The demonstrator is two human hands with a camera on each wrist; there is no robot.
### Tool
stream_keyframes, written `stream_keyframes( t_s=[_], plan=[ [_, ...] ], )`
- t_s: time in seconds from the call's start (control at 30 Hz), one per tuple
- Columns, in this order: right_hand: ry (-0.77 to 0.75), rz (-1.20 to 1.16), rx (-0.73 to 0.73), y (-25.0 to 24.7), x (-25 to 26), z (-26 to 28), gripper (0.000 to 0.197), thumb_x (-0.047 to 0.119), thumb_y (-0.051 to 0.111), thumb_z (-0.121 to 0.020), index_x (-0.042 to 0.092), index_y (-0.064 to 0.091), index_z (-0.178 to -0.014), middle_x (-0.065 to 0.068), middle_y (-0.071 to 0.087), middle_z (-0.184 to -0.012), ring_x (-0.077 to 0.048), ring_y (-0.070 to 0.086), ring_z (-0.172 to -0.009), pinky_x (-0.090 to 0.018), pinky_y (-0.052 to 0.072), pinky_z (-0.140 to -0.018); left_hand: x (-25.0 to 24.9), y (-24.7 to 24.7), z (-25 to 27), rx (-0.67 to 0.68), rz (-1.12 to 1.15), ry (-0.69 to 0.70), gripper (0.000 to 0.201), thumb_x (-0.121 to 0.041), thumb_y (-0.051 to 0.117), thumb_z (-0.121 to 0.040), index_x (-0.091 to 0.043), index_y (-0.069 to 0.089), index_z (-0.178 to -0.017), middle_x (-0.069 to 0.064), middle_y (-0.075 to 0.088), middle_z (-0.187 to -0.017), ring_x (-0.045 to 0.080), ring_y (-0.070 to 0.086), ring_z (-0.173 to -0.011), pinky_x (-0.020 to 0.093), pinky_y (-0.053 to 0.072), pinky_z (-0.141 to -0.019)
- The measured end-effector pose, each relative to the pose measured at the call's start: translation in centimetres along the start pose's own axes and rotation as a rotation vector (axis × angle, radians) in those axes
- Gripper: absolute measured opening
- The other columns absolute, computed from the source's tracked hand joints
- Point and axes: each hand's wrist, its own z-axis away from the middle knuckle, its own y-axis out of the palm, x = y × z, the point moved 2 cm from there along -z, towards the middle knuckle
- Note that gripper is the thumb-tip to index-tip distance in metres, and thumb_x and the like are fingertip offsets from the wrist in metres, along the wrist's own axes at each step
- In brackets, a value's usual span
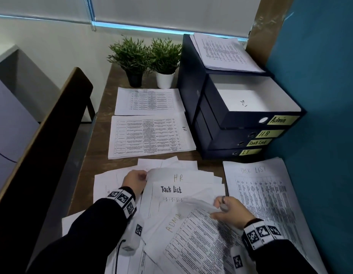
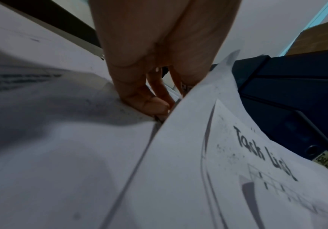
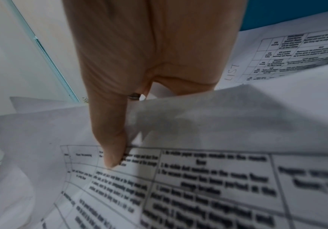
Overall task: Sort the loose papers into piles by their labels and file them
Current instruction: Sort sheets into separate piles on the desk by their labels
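While both hands [image 1: 134, 182] [image 1: 232, 211] pinch loose papers [image 1: 183, 196], sorted piles [image 1: 151, 135] cover the wooden desk [image 1: 104, 107].

Left hand [image 1: 134, 182]: pinches edge of HR sheet [image 1: 183, 176]
Right hand [image 1: 232, 209]: lifts corner of Admin sheet [image 1: 191, 240]
Surface [image 1: 104, 107]: 3 sorted piles
Drawer unit [image 1: 240, 123]: top drawer open

Two potted plants [image 1: 146, 60], four labelled drawers [image 1: 248, 131] in one file unit, three sorted paper piles [image 1: 151, 135] on desk, one stack atop unit [image 1: 225, 52], one loose heap [image 1: 181, 194], two hands [image 1: 231, 210]
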Motion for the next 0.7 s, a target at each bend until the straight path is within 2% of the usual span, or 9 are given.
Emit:
stream_keyframes(
  t_s=[0.03, 0.1, 0.17, 0.23, 0.3, 0.43, 0.5, 0.6, 0.7],
  plan=[
    [0.004, -0.001, 0.013, 0.0, 0.0, 0.0, 0.023, 0.008, 0.074, -0.074, 0.014, 0.053, -0.070, 0.004, 0.068, -0.081, -0.007, 0.068, -0.073, -0.021, 0.054, -0.066, 0.1, -0.1, 0.1, 0.001, 0.010, -0.007, 0.032, 0.008, 0.054, -0.074, -0.015, 0.065, -0.053, 0.015, 0.055, -0.053, 0.025, 0.049, -0.055, 0.030, 0.040, -0.061],
    [0.004, -0.016, 0.040, -0.2, 0.1, 0.1, 0.025, 0.004, 0.073, -0.075, 0.013, 0.051, -0.069, 0.001, 0.068, -0.087, -0.010, 0.069, -0.079, -0.025, 0.057, -0.067, -0.1, -0.2, 0.3, -0.019, 0.087, -0.016, 0.037, 0.010, 0.051, -0.076, -0.016, 0.062, -0.052, 0.005, 0.050, -0.047, 0.021, 0.044, -0.053, 0.026, 0.036, -0.059],
    [0.001, -0.002, 0.056, -0.5, 0.2, 0.2, 0.027, 0.004, 0.072, -0.076, 0.013, 0.049, -0.068, -0.001, 0.068, -0.094, -0.013, 0.069, -0.085, -0.030, 0.059, -0.071, -0.6, -0.7, 0.2, -0.048, 0.263, -0.045, 0.036, 0.008, 0.052, -0.083, -0.016, 0.057, -0.057, 0.005, 0.056, -0.056, 0.021, 0.046, -0.056, 0.027, 0.036, -0.059],
    [0.002, -0.012, 0.067, -0.6, 0.1, 0.1, 0.028, 0.002, 0.071, -0.076, 0.013, 0.046, -0.068, -0.002, 0.067, -0.096, -0.015, 0.068, -0.090, -0.032, 0.058, -0.076, -1.1, -1.6, 0.0, -0.109, 0.416, -0.061, 0.028, 0.004, 0.055, -0.087, -0.014, 0.054, -0.065, 0.009, 0.064, -0.072, 0.022, 0.055, -0.066, 0.033, 0.044, -0.068],
    [0.000, -0.009, 0.068, -0.5, -0.1, -0.1, 0.029, 0.002, 0.070, -0.077, 0.014, 0.045, -0.068, -0.002, 0.067, -0.096, -0.017, 0.067, -0.093, -0.031, 0.057, -0.078, -1.5, -2.6, -0.1, -0.163, 0.457, -0.027, 0.014, -0.002, 0.058, -0.088, -0.008, 0.054, -0.076, 0.013, 0.064, -0.082, 0.024, 0.058, -0.076, 0.042, 0.049, -0.078],
    [0.005, 0.025, 0.048, -0.2, -0.3, -0.4, 0.028, 0.004, 0.071, -0.077, 0.015, 0.047, -0.067, -0.001, 0.066, -0.094, -0.016, 0.068, -0.087, -0.027, 0.057, -0.071, -1.3, -3.8, 0.0, -0.237, 0.439, -0.047, 0.013, -0.010, 0.063, -0.087, -0.012, 0.054, -0.077, 0.013, 0.066, -0.089, 0.028, 0.062, -0.086, 0.048, 0.050, -0.087],
    [0.005, 0.035, 0.037, -0.1, -0.5, -0.5, 0.028, 0.004, 0.071, -0.077, 0.016, 0.047, -0.066, 0.000, 0.066, -0.092, -0.014, 0.068, -0.087, -0.026, 0.057, -0.072, -1.2, -3.6, 0.3, -0.152, 0.444, -0.104, 0.008, -0.009, 0.065, -0.085, -0.015, 0.059, -0.087, 0.013, 0.068, -0.098, 0.030, 0.064, -0.095, 0.051, 0.048, -0.093],
    [-0.005, 0.040, 0.039, 0.0, -0.4, -0.5, 0.029, 0.004, 0.071, -0.076, 0.016, 0.047, -0.065, -0.001, 0.067, -0.093, -0.014, 0.067, -0.089, -0.030, 0.058, -0.076, -0.9, -2.8, 1.4, 0.056, 0.432, -0.162, 0.031, 0.004, 0.062, -0.083, -0.009, 0.061, -0.112, 0.014, 0.066, -0.113, 0.031, 0.061, -0.104, 0.048, 0.045, -0.098],
    [-0.022, 0.011, 0.085, -0.1, 0.0, -0.3, 0.028, 0.003, 0.072, -0.075, 0.015, 0.048, -0.065, -0.005, 0.068, -0.098, -0.015, 0.067, -0.092, -0.036, 0.057, -0.080, -1.1, -2.4, 2.5, 0.178, 0.440, -0.197, 0.035, 0.009, 0.057, -0.085, -0.003, 0.057, -0.117, 0.014, 0.064, -0.112, 0.027, 0.061, -0.097, 0.038, 0.049, -0.086]
  ],
)
